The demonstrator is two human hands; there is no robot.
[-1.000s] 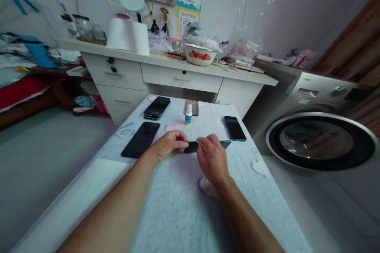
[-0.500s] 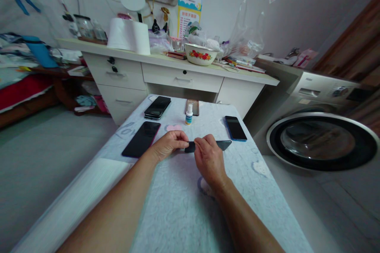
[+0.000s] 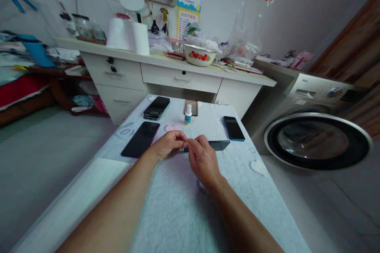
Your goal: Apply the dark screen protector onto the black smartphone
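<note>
A dark smartphone (image 3: 219, 146) is tilted on its edge above the cloth-covered table. My left hand (image 3: 169, 144) is closed at its left end, thumb and fingertips pinched together. In front of the phone's middle, my right hand (image 3: 204, 162) is closed in a pinch, its fingertips touching those of the left hand. Whatever the right fingers hold is too small to make out. Just beyond the hands stands a small white spray bottle (image 3: 188, 115) with a blue and yellow label. The phone's middle is hidden behind my right hand.
A large black phone or tablet (image 3: 141, 139) lies left, with stacked phones (image 3: 156, 107) behind it. A blue-edged phone (image 3: 234, 128) lies right. At the back is a brownish phone case (image 3: 191, 107). Beyond are a white desk (image 3: 181, 72) and a washing machine (image 3: 311, 126).
My right hand has slid left along the phone until its fingertips meet those of my left hand. The left hand stays at the phone's left end.
</note>
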